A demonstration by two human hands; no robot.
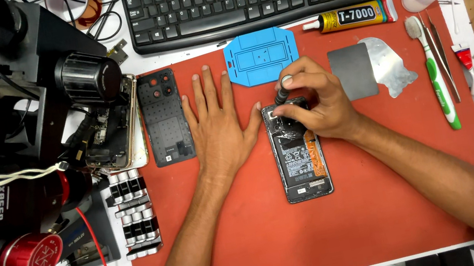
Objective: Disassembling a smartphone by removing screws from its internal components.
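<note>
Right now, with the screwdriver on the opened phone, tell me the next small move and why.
Probably keep the left hand flat on the red mat and slide it closer to brace the opened phone. The right hand holds a small screwdriver upright at the phone's top end, while nothing visibly pins the lower end, so the phone could shift under the tip.

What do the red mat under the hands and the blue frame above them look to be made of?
The red mat looks like soft silicone or rubber: matte, no glare, lying flat. The blue frame seems moulded plastic or silicone, with crisp recessed cut-outs and an even, dull colour. Neither can be settled by sight.
</note>
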